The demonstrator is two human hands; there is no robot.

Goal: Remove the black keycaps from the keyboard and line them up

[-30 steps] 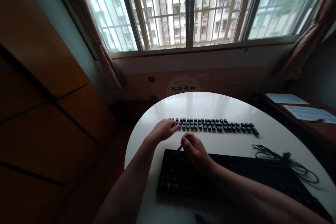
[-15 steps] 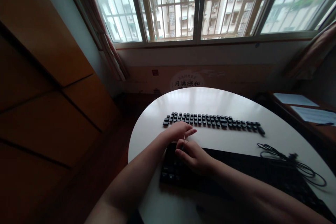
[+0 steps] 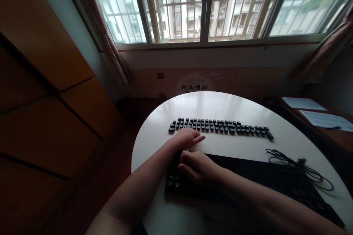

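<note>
My right hand (image 3: 197, 165) is closed around a wire keycap puller (image 3: 190, 151), its thin metal prongs sticking up past the fingers. It rests over the left part of a black keyboard (image 3: 242, 169), whose far side looks bare of keys while some keycaps show at the near left corner. Just beyond it, my left hand (image 3: 189, 137) hovers at the near edge of the rows of loose black keycaps (image 3: 217, 126). Its fingers look curled together, and whatever they hold is hidden from me. The two hands are apart.
A coiled black cable (image 3: 302, 167) lies at the right of the round-ended white table (image 3: 201, 104). Papers (image 3: 325, 119) and a pen rest on a brown surface further right. Wooden cabinets (image 3: 74, 125) stand to the left, and a barred window is ahead.
My right hand has drawn back slightly toward the keyboard, lowering the puller's prongs away from my left hand. My left hand has parted from the prongs. The whole view has shifted a little.
</note>
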